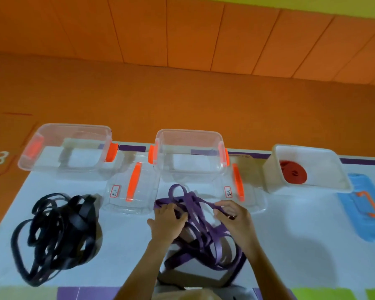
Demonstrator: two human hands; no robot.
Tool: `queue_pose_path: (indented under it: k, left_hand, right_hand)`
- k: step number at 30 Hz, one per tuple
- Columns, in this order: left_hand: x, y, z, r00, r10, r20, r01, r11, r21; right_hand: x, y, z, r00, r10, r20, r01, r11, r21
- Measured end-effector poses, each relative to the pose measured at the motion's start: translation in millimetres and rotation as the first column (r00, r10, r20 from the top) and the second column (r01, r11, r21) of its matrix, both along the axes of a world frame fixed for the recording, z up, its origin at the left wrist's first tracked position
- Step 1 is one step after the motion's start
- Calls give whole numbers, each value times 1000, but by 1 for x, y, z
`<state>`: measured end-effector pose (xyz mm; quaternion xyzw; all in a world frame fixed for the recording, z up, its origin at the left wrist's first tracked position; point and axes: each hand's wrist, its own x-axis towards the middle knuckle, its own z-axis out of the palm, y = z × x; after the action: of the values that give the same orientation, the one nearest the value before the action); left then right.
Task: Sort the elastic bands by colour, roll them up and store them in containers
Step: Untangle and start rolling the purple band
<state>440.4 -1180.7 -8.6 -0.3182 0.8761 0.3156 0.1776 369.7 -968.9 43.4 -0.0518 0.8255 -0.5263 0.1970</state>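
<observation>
Head view
Desk (301, 245): white top, with purple and green patches along the near edge.
Purple bands (204, 241): loose tangled heap at centre near edge, lying on the desk in front of the middle container.
Left hand (167, 221): on the upper left part of the purple heap, fingers curled down over a few strands and gripping them, thumb spread to the left.
Right hand (234, 217): at the upper right of the heap, thumb and fingertips pinching one purple strand lifted off the pile.
Black bands (59, 237): second tangled heap, left side of the desk, well apart from both hands.
Left clear container (74, 126): far left edge, orange clasps, open.
Middle clear container (188, 131): far centre, orange clasps, open.
Clear lids (130, 191): one lies flat to the right of each clear container, with orange handle and small label; writing not legible.
White container (271, 167): far right, open.
Red coil (293, 171): inside the white container, likely a rolled band; view is soft there.
Blue lid (364, 208): flat at the right edge, just beside the white container.
</observation>
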Motion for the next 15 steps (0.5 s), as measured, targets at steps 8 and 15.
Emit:
queue_pose_path:
  k: [8,15]
  left_hand:
    - [-3,6,-10,978,-108,178,164,928,-335]
    - [18,-31,8,943,17,-334,-49,995,-87]
  right_hand:
    - [6,19,7,991,-75,-112,83,994,67]
    - [-2,26,-16,995,-66,-68,78,979,188]
